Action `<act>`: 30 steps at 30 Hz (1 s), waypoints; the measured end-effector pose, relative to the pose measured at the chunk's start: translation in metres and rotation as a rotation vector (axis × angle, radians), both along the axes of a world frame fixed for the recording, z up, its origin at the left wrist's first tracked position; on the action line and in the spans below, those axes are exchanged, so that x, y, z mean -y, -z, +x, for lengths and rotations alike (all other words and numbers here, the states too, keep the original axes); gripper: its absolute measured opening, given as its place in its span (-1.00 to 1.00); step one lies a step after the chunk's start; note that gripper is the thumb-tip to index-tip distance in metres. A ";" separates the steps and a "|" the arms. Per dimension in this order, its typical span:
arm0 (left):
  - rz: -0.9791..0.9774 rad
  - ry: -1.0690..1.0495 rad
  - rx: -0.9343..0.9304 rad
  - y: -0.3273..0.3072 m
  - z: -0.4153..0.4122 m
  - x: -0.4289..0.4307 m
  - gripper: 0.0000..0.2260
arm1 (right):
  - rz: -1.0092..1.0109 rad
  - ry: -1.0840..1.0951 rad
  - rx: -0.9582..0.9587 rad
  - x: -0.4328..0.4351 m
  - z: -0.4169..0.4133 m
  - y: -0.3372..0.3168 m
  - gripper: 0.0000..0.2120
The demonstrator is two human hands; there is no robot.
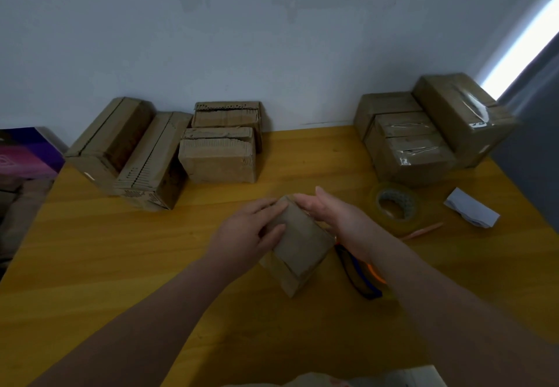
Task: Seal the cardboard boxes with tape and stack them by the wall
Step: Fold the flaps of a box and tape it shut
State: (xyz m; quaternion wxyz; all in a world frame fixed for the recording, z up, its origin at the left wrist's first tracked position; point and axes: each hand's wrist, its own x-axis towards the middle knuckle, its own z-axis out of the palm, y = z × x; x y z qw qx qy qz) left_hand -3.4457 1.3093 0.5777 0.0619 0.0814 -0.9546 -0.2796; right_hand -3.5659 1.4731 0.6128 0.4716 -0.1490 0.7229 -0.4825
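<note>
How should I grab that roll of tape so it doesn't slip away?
The tape roll lies flat on the table, hole facing up, so come from straight above. Put fingers in the hole and thumb outside, pinching the ring's near wall, since taped boxes stand close behind. The right hand is nearer, but it holds the small box.

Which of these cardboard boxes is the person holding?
The small box mid-table, held between left hand and right hand; the other boxes sit back by the wall, untouched.
</note>
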 end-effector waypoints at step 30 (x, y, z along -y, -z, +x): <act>-0.150 0.286 0.163 -0.014 -0.004 0.011 -0.17 | 0.399 -0.538 -1.026 -0.038 0.030 0.015 0.16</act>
